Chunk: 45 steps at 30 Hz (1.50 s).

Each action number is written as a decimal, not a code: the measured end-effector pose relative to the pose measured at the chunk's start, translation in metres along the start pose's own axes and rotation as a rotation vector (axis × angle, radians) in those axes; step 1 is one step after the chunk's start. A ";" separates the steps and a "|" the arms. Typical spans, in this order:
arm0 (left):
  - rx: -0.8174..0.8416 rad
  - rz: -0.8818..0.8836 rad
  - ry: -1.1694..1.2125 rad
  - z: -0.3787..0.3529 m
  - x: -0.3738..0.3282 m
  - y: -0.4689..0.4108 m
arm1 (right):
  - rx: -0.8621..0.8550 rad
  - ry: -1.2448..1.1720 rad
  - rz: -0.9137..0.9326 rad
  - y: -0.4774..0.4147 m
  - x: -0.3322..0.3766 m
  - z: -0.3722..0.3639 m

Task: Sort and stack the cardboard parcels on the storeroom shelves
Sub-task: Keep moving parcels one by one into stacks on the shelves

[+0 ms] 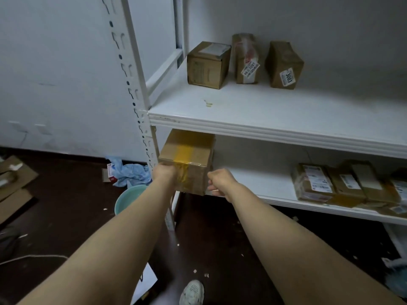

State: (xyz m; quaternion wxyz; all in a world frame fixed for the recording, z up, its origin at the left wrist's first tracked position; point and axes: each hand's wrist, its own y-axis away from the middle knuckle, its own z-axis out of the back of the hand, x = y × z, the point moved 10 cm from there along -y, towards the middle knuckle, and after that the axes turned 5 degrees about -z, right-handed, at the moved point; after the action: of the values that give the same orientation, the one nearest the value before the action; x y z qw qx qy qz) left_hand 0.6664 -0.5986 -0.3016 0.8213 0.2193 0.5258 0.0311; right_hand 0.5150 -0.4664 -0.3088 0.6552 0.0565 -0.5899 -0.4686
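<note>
Clearly we are partway: three parcels (208, 64) stand on the upper shelf (286, 106), while a heap (343, 183) lies unstacked on the lower shelf (264, 183). Both arms are stretched forward. Our left hand (164, 173) grips the taped box (187, 150) at its near corner and our right hand (221, 180) curls around its right edge, at the lower shelf's left end.

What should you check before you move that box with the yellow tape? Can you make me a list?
1. Left hand grip on the taped box: ok, fingers curl over its front top edge.
2. Right hand grip: cannot tell, blurred beside the box's right edge.
3. Free room on the lower shelf: ok, bare board up to the flat parcels.
4. Box base resting on the shelf: cannot tell.
5. Floor underfoot: not ok, scraps near the shoe.
</note>
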 end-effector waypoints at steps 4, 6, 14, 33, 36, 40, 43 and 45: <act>-0.128 0.060 0.056 0.003 0.012 -0.048 | -0.093 0.041 0.002 -0.043 0.007 -0.002; -0.140 0.076 0.053 0.001 0.012 -0.060 | -0.130 0.081 0.004 -0.058 0.011 0.001; -0.066 0.033 0.097 -0.008 0.016 -0.086 | -0.078 0.027 0.048 -0.091 0.008 -0.014; 0.235 0.428 0.374 -0.085 0.052 0.012 | -0.076 0.736 0.277 -0.016 0.001 -0.030; 0.220 0.353 0.309 -0.075 0.049 0.008 | -0.077 0.749 0.291 -0.020 -0.003 -0.026; 0.191 0.249 0.043 -0.069 0.055 -0.012 | -0.146 0.781 0.281 -0.026 -0.003 -0.005; 0.284 0.213 -0.032 -0.084 0.051 -0.004 | -0.202 0.846 0.249 -0.034 -0.009 0.012; 0.577 0.234 -0.051 -0.120 0.048 0.028 | -0.352 0.858 0.176 -0.039 -0.012 0.043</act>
State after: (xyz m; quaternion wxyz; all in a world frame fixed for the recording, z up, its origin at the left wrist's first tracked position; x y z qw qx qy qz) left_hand 0.5872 -0.5206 -0.3737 0.7288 0.5030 0.4635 -0.0308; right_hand 0.4593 -0.4595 -0.3290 0.8766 0.0829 -0.1803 -0.4384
